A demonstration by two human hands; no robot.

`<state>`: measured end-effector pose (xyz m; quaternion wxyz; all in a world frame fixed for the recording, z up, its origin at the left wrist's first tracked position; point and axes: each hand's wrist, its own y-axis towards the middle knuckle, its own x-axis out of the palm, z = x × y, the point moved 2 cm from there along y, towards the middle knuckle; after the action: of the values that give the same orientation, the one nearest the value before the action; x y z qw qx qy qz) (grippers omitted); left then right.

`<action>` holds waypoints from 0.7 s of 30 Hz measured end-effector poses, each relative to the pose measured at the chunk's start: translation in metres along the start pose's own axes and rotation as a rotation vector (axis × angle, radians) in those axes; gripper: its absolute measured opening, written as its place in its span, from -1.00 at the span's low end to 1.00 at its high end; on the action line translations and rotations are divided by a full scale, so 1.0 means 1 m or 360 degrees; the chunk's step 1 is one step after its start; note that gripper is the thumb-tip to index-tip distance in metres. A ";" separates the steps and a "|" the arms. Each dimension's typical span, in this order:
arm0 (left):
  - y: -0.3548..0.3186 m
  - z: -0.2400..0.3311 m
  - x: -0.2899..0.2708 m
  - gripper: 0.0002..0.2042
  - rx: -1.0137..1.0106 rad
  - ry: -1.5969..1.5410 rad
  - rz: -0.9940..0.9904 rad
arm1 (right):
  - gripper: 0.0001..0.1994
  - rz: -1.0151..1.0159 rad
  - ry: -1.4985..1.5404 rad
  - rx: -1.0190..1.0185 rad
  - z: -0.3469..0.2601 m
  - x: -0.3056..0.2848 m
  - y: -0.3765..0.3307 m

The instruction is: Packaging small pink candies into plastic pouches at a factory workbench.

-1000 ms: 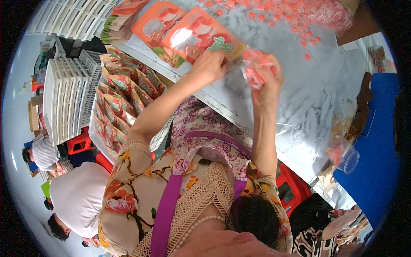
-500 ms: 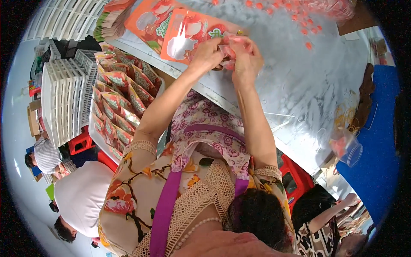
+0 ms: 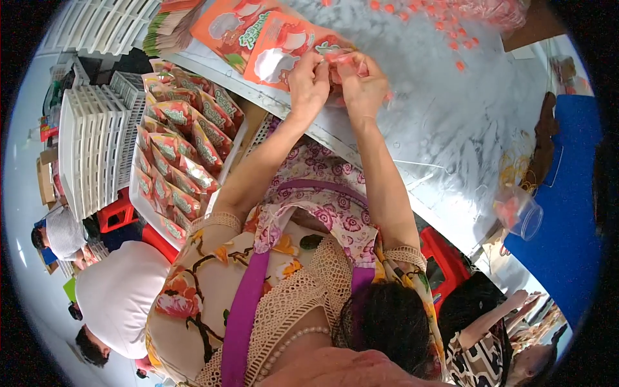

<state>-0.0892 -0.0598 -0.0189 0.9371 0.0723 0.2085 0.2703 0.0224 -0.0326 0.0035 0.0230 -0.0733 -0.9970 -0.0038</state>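
Packet [image 3: 338, 59] sits pinched in the right hand [image 3: 365, 89], left hand's grip [image 3: 309, 85] unclear, plump pouches [image 3: 206, 145] crated, flat pouches [image 3: 225, 27] remaining near the table's [image 3: 464, 135] edge.

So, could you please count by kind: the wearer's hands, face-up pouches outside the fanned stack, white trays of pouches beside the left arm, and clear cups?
Hands (left hand, right hand): 2
Face-up pouches (front pouch, rear pouch): 2
White tray: 1
Clear cup: 1
Total: 6
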 end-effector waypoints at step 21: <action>-0.005 0.048 -0.002 -0.91 0.1014 0.0392 -0.0003 | -0.88 0.0096 -0.0632 -0.0460 -0.009 -0.008 0.007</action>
<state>-0.0674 -0.0664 0.0234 0.8355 0.3281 0.3942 0.1973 0.0317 -0.0272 0.0124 -0.1841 -0.1049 -0.9684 -0.1312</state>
